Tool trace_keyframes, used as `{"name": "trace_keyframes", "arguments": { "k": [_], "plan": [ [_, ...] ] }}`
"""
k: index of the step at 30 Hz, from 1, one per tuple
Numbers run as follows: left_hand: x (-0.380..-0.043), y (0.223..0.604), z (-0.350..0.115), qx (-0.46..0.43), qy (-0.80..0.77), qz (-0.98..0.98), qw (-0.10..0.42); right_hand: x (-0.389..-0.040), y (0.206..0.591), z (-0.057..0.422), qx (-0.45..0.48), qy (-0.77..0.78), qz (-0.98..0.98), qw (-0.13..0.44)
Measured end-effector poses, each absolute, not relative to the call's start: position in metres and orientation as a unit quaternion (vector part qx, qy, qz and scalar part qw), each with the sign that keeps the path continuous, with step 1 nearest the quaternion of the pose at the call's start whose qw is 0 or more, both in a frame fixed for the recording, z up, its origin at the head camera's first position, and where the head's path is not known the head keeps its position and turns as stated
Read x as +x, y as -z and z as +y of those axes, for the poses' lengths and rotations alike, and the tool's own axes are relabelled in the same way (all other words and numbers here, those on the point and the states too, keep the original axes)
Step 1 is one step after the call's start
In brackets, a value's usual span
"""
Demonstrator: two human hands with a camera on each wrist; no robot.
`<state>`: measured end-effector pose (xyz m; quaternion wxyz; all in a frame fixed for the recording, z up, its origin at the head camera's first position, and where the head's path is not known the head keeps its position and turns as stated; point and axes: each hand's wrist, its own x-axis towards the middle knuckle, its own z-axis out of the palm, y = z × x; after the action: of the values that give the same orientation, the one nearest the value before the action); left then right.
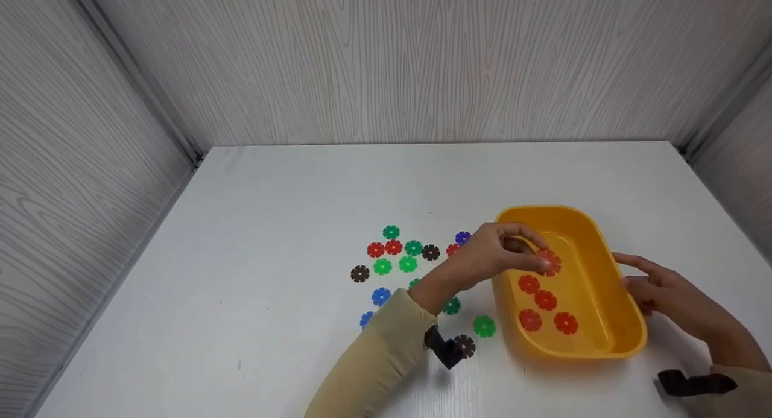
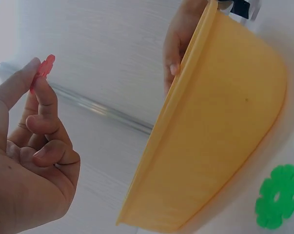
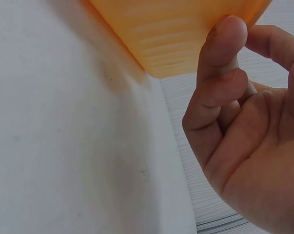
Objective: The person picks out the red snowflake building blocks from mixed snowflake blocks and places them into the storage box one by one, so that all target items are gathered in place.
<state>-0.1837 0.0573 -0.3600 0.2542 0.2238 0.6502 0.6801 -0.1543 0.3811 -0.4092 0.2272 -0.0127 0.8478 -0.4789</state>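
Note:
In the head view, my left hand is over the yellow plastic basin. Its thumb and forefinger pinch a red, notched, flower-shaped disc, which shows edge-on in the left wrist view. Several red flower discs lie on the basin floor below. My right hand holds the basin's right side at the rim. The right wrist view shows its curled fingers against the outer wall. Left of the basin, loose flower discs in green, red, blue and dark brown lie on the white table, some hidden by the left forearm.
A green disc lies close to the basin's left wall, and a dark brown disc is near the left wrist strap. Pale wood-grain panels enclose the table at the back and sides.

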Motion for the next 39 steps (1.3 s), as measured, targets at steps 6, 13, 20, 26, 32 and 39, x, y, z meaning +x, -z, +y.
{"name": "trace_keyframes", "arguments": {
  "k": [6,13,20,26,32,39],
  "plan": [
    [-0.171,0.371,0.078,0.211,-0.665,0.651,0.298,-0.154,0.409,0.382,-0.011,0.468,0.854,0.227],
    [-0.169,0.382,0.089,0.213,-0.644,0.66,0.323,-0.155,0.408,0.38,-0.011,0.476,0.851,0.219],
    [-0.167,0.382,0.088,0.226,-0.61,0.691,0.315,-0.155,0.409,0.381,-0.014,0.473,0.853,0.222],
    [-0.167,0.382,0.086,0.234,-0.592,0.705,0.312,-0.154,0.409,0.382,-0.014,0.474,0.851,0.225],
    [-0.171,0.385,0.08,0.255,-0.592,0.703,0.3,-0.154,0.411,0.381,-0.016,0.48,0.848,0.224],
    [-0.181,0.385,0.057,0.266,-0.603,0.703,0.267,-0.153,0.411,0.382,-0.046,0.496,0.842,0.209]
  ]
}}
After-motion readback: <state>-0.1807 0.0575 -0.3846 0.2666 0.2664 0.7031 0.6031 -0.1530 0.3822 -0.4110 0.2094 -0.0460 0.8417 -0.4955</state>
